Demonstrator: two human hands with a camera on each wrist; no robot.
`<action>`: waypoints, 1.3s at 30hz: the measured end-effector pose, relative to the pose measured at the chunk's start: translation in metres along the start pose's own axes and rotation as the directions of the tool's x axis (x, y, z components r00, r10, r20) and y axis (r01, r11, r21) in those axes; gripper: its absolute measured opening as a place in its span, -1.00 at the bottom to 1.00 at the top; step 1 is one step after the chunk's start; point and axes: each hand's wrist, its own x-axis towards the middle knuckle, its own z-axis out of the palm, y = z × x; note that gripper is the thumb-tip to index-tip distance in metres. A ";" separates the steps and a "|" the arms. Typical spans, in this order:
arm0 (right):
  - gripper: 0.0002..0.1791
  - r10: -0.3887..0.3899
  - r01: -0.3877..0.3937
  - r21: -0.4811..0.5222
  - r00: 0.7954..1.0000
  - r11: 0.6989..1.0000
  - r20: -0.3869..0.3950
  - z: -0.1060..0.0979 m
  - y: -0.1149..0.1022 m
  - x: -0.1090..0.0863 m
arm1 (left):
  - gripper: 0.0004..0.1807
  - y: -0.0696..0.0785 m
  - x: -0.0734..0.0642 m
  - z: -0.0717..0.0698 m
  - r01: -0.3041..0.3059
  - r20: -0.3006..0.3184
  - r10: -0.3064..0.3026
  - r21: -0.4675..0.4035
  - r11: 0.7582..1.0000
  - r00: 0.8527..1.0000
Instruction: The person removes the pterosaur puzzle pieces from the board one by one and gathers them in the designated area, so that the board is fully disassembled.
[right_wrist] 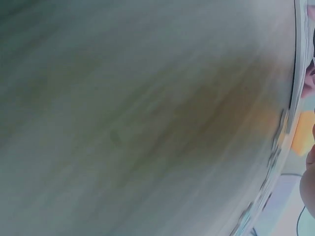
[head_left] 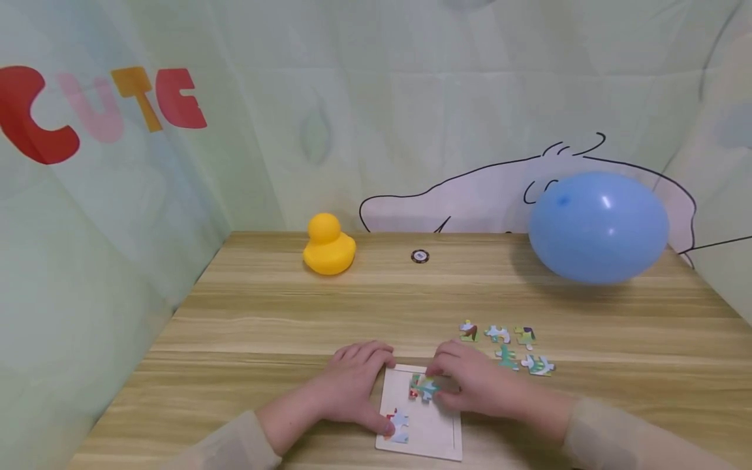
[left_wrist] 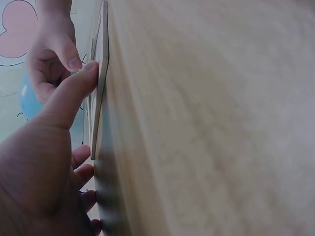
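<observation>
A pale, shallow puzzle board (head_left: 431,427) with a raised rim lies on the table between the hands. My left hand (head_left: 355,382) has its thumb resting on a light blue puzzle piece (head_left: 401,432) at the board's lower left, with its fingers spread by the upper left corner. Across the board, my right hand (head_left: 476,378) pinches a blue-green puzzle piece (head_left: 429,390) between thumb and fingers. That piece lies against a red and green puzzle piece (head_left: 414,385); whether they interlock is unclear. The left wrist view shows the left thumb (left_wrist: 81,86) over the board's edge.
Several loose puzzle pieces (head_left: 506,357) lie right of the board, beyond the right hand. Farther back on the wooden table (head_left: 247,326) stand a yellow rubber duck (head_left: 329,247), a round chip (head_left: 420,256) and a large blue balloon (head_left: 599,228). A printed curtain (head_left: 329,98) hangs behind.
</observation>
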 end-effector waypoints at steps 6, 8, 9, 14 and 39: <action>-0.75 0.054 -0.054 0.009 0.998 0.999 -0.023 -0.009 0.008 -0.012 | -0.04 0.000 0.000 -0.001 -0.003 0.014 0.003 0.001 1.000 1.000; -0.76 0.057 -0.057 0.011 0.998 0.998 -0.033 -0.011 0.010 -0.015 | -0.03 0.000 -0.001 -0.001 -0.008 0.019 0.008 0.003 1.000 1.000; -0.75 0.060 -0.060 0.009 0.997 0.998 -0.038 -0.012 0.011 -0.017 | -0.02 0.000 -0.001 -0.001 -0.011 0.020 0.011 0.004 1.000 1.000; -0.75 0.073 -0.073 0.008 0.996 0.997 -0.057 -0.015 0.017 -0.024 | 0.01 0.000 -0.002 -0.001 -0.024 0.022 0.024 0.013 1.000 0.999; -0.76 0.134 -0.133 0.089 0.991 0.987 -0.003 -0.044 0.046 -0.074 | 0.05 -0.002 -0.002 -0.001 -0.030 0.018 0.030 0.036 0.999 0.999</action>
